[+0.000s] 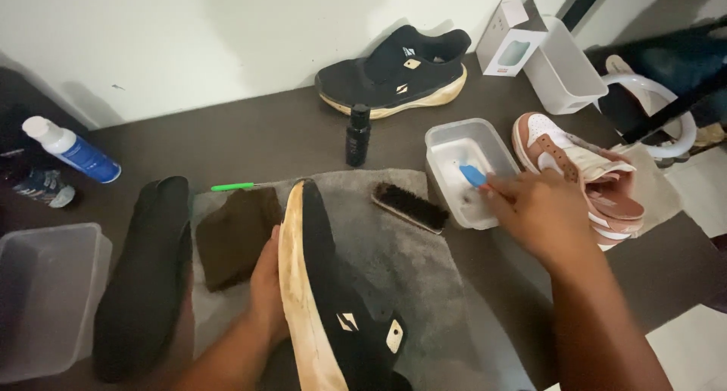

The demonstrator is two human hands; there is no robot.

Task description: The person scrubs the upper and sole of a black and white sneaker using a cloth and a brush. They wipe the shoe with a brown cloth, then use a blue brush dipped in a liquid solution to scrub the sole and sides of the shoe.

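My left hand [266, 285] grips a black sneaker [333, 292] with a cream sole, held on its side over a grey towel [409, 262]. My right hand [534, 213] holds a small blue-handled brush [473, 176] whose head dips into a clear plastic tub [447, 137] of water. A dark bristle brush [410, 207] lies on the towel between the sneaker and the tub. The matching black sneaker [397, 73] stands at the back by the wall. A small black bottle [358, 136] stands upright behind the towel.
A black insole [148, 277] and a brown cloth [236, 236] lie left of the sneaker, with a green-handled tool [232, 186] above them. A blue-and-white bottle [72, 149] and an empty clear tub [45, 300] are at far left. A pink-and-white sneaker [583, 175] and white boxes [560, 62] sit right.
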